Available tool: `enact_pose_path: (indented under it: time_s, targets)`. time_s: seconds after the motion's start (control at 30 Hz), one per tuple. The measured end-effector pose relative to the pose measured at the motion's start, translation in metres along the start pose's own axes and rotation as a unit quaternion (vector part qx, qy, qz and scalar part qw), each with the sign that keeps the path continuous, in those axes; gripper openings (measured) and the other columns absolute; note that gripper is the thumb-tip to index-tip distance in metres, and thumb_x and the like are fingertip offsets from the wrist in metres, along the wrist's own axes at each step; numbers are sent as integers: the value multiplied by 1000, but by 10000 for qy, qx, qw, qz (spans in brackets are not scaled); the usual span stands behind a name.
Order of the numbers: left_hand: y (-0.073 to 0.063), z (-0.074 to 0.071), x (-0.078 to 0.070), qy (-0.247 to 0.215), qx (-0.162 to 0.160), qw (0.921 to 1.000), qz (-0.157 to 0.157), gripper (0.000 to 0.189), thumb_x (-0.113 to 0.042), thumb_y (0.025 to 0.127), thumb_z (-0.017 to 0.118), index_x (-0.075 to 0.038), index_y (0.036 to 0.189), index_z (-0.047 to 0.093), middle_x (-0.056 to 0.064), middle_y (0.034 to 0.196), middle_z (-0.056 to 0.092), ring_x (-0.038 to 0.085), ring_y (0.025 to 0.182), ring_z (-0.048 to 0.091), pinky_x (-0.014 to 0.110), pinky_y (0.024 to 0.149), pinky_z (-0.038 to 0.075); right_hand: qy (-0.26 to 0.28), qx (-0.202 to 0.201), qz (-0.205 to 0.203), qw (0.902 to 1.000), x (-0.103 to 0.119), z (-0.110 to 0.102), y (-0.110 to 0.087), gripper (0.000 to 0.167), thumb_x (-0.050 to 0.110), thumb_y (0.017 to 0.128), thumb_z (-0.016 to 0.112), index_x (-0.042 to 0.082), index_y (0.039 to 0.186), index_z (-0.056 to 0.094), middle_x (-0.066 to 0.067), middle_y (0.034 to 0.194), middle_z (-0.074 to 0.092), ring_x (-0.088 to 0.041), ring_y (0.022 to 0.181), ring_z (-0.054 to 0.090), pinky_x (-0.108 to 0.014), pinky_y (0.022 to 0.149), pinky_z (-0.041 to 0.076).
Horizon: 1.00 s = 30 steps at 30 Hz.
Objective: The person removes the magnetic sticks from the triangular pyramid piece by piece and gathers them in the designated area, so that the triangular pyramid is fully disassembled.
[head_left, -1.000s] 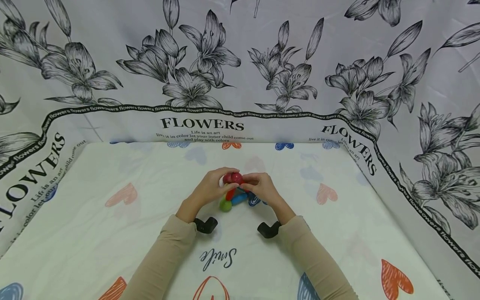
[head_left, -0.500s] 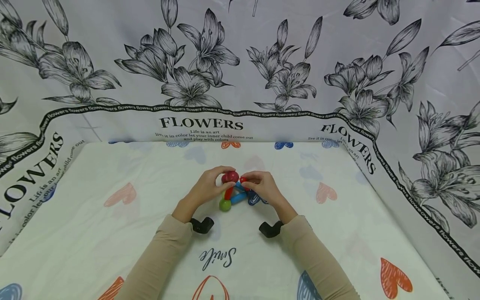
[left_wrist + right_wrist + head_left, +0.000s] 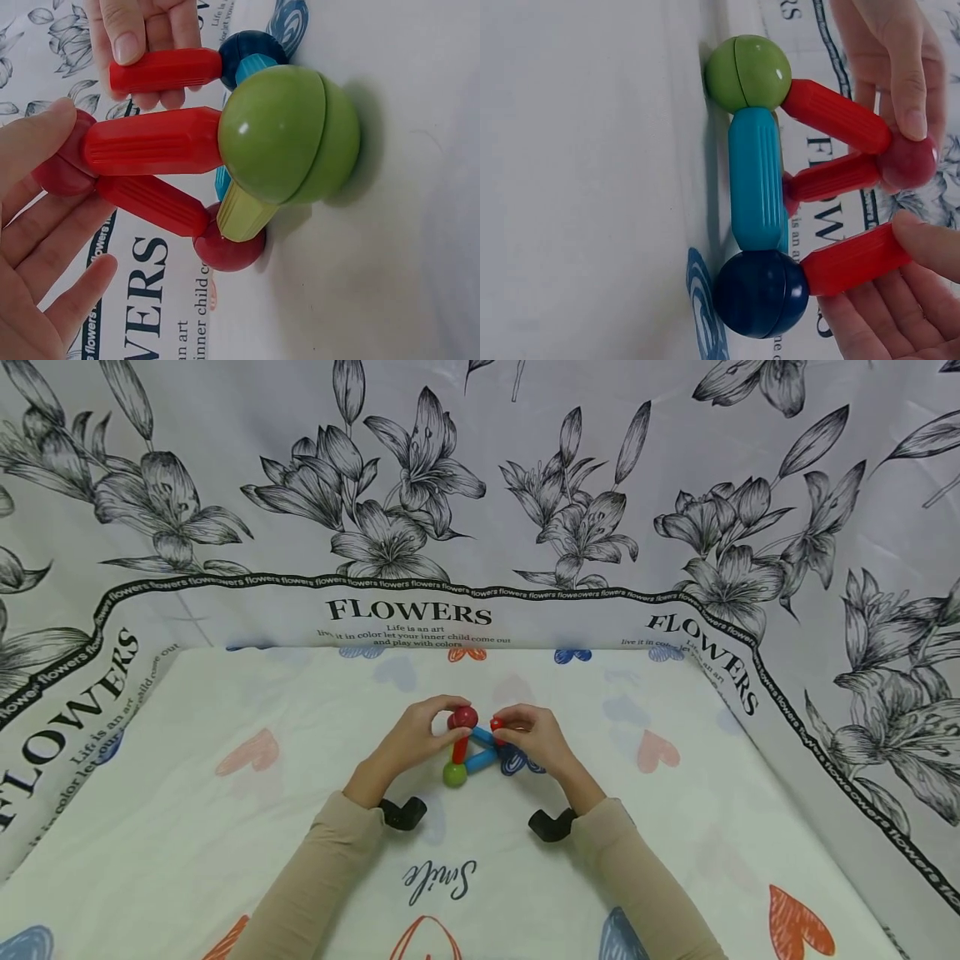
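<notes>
A framework of magnetic rods and balls stands on the tablecloth. My left hand [image 3: 411, 733] pinches its raised crimson ball [image 3: 66, 161] between thumb and fingers. From that ball two red rods slope down, one to the green ball [image 3: 289, 135], the other to a lower crimson ball [image 3: 231, 247]. My right hand [image 3: 534, 737] pinches the upper end of another red magnetic rod [image 3: 855, 259], whose lower end meets the navy ball [image 3: 761, 294]. Its top is apart from the raised crimson ball. A blue rod [image 3: 755, 178] joins green and navy; a yellow rod [image 3: 246, 214] joins green to lower crimson.
A white cloth [image 3: 330, 893] printed with hearts and lettering covers the table. Behind it hangs a flower-printed curtain [image 3: 525, 535]. Black angled pieces [image 3: 403, 814] sit at both wrists, close over the cloth.
My right hand has moved right, taking the top of its red rod away from the raised crimson ball. My left hand keeps hold of that ball, nearly in place.
</notes>
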<state>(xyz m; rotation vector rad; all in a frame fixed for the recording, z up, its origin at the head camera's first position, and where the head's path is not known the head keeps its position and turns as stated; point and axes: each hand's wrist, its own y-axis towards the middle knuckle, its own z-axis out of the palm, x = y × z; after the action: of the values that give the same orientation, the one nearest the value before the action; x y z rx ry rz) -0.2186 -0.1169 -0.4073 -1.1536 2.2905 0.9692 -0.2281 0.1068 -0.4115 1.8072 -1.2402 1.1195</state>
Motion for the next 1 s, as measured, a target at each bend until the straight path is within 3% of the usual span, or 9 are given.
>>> enact_pose_path:
  time_s: [0.2, 0.5, 0.73, 1.0]
  targets:
    - [-4, -6, -2, -61, 34, 9996, -271, 44, -18, 85, 74, -1, 123, 60, 15, 120, 68, 30, 114, 64, 47, 100, 51, -23, 68, -70, 9999, -3, -6, -2, 35, 7, 89, 67, -4, 122, 63, -23, 115, 69, -32, 105, 68, -36, 95, 56]
    - [-7, -12, 1, 125, 62, 9994, -310, 44, -19, 84, 74, -2, 122, 61, 14, 119, 69, 28, 113, 64, 46, 102, 51, -141, -43, 243, 9996, -2, -17, -8, 31, 8, 89, 67, -1, 119, 66, -21, 116, 69, -30, 105, 68, -36, 94, 57]
    - [-11, -17, 2, 206, -85, 9994, -273, 43, -19, 83, 75, -1, 120, 62, 14, 116, 70, 28, 111, 65, 44, 102, 51, -91, -97, 212, 9997, -4, -22, -11, 28, 4, 88, 66, -2, 116, 66, -23, 117, 67, -32, 106, 68, -37, 93, 57]
    - [-15, -22, 6, 168, -20, 9990, -416, 44, -19, 84, 74, 0, 121, 61, 15, 118, 69, 29, 113, 64, 46, 103, 50, -270, -60, 165, 9995, -5, -27, -14, 29, 6, 88, 67, -3, 116, 65, -22, 115, 68, -30, 102, 67, -34, 91, 58]
